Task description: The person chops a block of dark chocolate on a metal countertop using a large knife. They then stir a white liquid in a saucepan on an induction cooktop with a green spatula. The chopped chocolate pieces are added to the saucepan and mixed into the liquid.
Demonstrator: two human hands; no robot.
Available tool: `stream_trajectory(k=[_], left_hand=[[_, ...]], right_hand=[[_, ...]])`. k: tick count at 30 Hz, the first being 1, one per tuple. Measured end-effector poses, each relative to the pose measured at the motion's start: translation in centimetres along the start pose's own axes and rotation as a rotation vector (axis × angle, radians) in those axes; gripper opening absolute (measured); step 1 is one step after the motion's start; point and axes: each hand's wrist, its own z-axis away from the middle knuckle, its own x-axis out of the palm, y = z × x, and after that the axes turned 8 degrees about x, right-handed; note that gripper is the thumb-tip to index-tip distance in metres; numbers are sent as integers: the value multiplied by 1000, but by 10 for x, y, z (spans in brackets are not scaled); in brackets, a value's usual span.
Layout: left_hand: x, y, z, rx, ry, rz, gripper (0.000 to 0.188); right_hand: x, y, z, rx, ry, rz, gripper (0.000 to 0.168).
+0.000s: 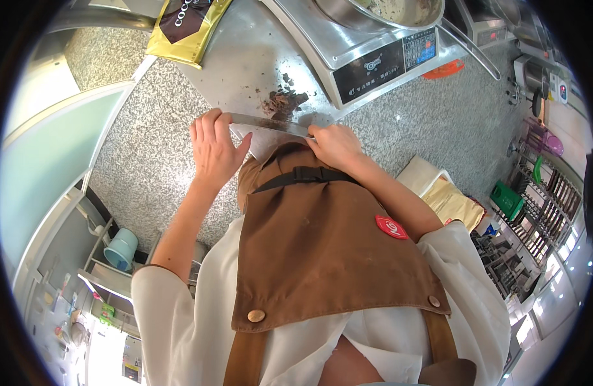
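A long metal blade [272,124] spans the space between my two hands, over the near part of a stainless steel worktop [238,62]. My left hand [213,140] has its fingers curled over the blade's left end, the thumb apart below. At the right end my right hand [336,144] is closed around the blade or its handle, which the fingers hide. Just beyond the blade lies a small heap of dark brown shavings, likely chocolate [284,102], with loose crumbs scattered past it. Whether the edge touches the heap is unclear.
A digital scale [368,79] stands at the upper right, bearing a metal pan [412,12] whose handle juts right. A gold and brown packet [185,31] lies at the upper left. An orange-red flat object [443,69] sits beside the scale. Racks [552,193] stand far right.
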Motion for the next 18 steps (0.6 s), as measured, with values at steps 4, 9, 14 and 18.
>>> stream_trajectory(k=[4,9,14,18], left_hand=[[-9,-12,-35,270,-290,5,44],[10,-27,-52,486,-514,56,35],[29,-32,-49,574,-761,-16,20],[26,-31,-52,611,-810,-65,13]], right_hand=[[5,0,-4,-19,-15,12,22],[5,-2,-4,-23,-1,19,22],[8,-1,-6,-20,4,40,21],[6,-1,-4,-32,21,38,21]])
